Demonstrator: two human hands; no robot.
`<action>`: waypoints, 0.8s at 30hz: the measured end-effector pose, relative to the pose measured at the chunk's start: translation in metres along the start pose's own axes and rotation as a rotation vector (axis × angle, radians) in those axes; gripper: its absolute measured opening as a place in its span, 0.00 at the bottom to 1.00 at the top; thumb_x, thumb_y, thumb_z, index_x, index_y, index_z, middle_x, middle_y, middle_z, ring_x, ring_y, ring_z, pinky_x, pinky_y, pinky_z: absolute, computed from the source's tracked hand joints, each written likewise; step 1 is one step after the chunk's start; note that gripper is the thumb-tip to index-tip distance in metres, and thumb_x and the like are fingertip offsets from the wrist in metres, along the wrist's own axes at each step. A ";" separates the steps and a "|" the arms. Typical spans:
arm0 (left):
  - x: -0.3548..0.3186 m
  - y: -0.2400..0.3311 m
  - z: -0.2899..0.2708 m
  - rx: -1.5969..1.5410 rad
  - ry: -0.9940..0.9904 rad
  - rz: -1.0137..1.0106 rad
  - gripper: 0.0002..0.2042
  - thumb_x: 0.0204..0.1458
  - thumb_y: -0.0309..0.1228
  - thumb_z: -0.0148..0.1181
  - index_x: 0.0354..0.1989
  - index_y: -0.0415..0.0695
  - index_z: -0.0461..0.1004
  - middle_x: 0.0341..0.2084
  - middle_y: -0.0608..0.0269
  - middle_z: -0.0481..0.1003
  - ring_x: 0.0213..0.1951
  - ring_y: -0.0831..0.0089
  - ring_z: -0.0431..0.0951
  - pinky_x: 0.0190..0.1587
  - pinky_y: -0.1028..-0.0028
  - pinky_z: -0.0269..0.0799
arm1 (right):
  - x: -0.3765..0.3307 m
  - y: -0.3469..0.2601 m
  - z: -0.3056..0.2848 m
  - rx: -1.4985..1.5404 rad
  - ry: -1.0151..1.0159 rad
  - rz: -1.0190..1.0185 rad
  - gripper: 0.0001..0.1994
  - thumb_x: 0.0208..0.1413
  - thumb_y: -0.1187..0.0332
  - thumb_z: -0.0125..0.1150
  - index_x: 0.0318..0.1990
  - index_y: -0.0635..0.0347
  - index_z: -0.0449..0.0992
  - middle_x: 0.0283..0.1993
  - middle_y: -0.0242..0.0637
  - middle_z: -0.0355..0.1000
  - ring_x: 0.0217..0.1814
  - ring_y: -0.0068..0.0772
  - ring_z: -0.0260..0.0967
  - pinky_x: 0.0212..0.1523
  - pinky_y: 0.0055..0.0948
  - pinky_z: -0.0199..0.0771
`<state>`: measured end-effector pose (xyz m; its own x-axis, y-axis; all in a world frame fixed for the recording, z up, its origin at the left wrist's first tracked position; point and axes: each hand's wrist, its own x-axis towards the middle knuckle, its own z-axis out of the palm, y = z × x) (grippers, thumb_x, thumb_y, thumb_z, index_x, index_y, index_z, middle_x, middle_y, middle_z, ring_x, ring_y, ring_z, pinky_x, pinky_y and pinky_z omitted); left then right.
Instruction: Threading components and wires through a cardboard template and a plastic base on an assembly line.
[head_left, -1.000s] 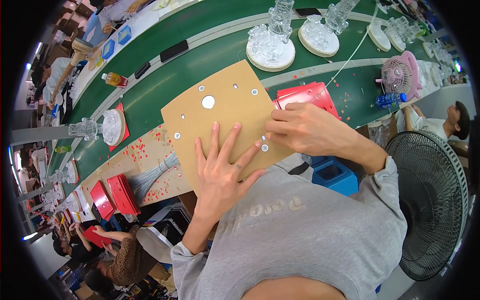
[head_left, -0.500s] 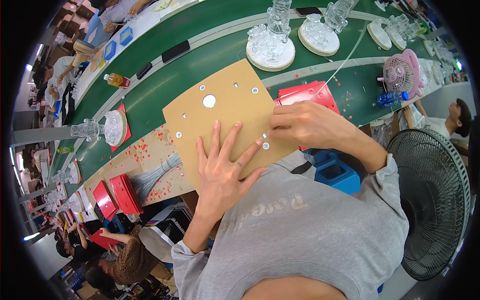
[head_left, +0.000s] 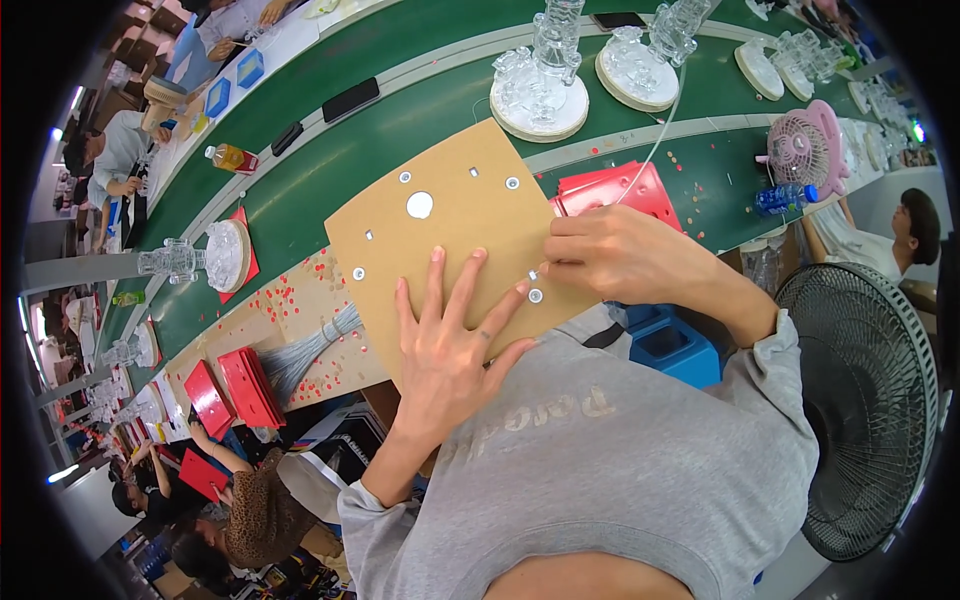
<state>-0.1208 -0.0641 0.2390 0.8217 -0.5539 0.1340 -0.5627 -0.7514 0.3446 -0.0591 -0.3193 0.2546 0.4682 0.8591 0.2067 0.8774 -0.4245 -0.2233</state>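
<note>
A tan cardboard panel (head_left: pixel 455 215) with a round hole and several small white studs lies on the green belt edge. My left hand (head_left: pixel 450 350) rests flat on its near part, fingers spread. My right hand (head_left: pixel 625 255) is pinched at the panel's right edge, fingertips at a small white stud (head_left: pixel 534 274); another stud (head_left: pixel 536 296) sits just below. A red plastic tray (head_left: pixel 620 190) lies partly under my right hand.
Clear glass ornaments on round bases (head_left: pixel 540 95) stand on the green conveyor (head_left: pixel 400 130). A pink desk fan (head_left: pixel 800 155), a blue bottle (head_left: pixel 785 198), a blue bin (head_left: pixel 670 345) and a large black fan (head_left: pixel 870 400) are at right. Other people work at left.
Both hands stay on the panel; my right hand's fingertips have shifted slightly at the right edge stud. The panel has not moved.
</note>
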 end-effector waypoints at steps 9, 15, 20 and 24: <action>-0.002 -0.007 0.004 -0.021 0.025 0.032 0.27 0.46 0.48 0.73 0.58 0.64 0.80 0.70 0.55 0.63 0.72 0.41 0.58 0.63 0.30 0.52 | 0.002 -0.009 0.003 -0.068 0.054 -0.013 0.09 0.43 0.73 0.64 0.34 0.66 0.78 0.35 0.35 0.69 0.41 0.33 0.73 0.33 0.31 0.79; -0.001 -0.005 0.007 -0.036 0.047 0.019 0.26 0.44 0.48 0.74 0.56 0.63 0.81 0.70 0.56 0.64 0.72 0.42 0.57 0.64 0.30 0.51 | -0.006 -0.003 0.003 -0.041 0.066 0.039 0.06 0.44 0.73 0.63 0.31 0.65 0.76 0.35 0.35 0.68 0.44 0.32 0.72 0.33 0.30 0.79; -0.002 -0.006 0.008 -0.042 0.052 0.044 0.26 0.45 0.48 0.74 0.57 0.64 0.81 0.71 0.56 0.62 0.72 0.39 0.57 0.61 0.26 0.53 | 0.002 -0.010 0.005 -0.096 0.075 0.026 0.06 0.44 0.73 0.63 0.30 0.65 0.75 0.35 0.35 0.69 0.45 0.32 0.73 0.35 0.31 0.81; -0.003 -0.007 0.008 -0.069 0.054 0.028 0.26 0.44 0.48 0.75 0.56 0.64 0.81 0.71 0.56 0.63 0.72 0.39 0.56 0.62 0.26 0.51 | -0.009 -0.004 0.003 0.016 0.061 0.095 0.08 0.44 0.74 0.63 0.33 0.66 0.76 0.37 0.37 0.70 0.44 0.35 0.74 0.36 0.32 0.81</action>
<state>-0.1200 -0.0606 0.2288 0.8102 -0.5532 0.1939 -0.5799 -0.7083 0.4025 -0.0668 -0.3250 0.2505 0.5550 0.7959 0.2419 0.8274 -0.4979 -0.2600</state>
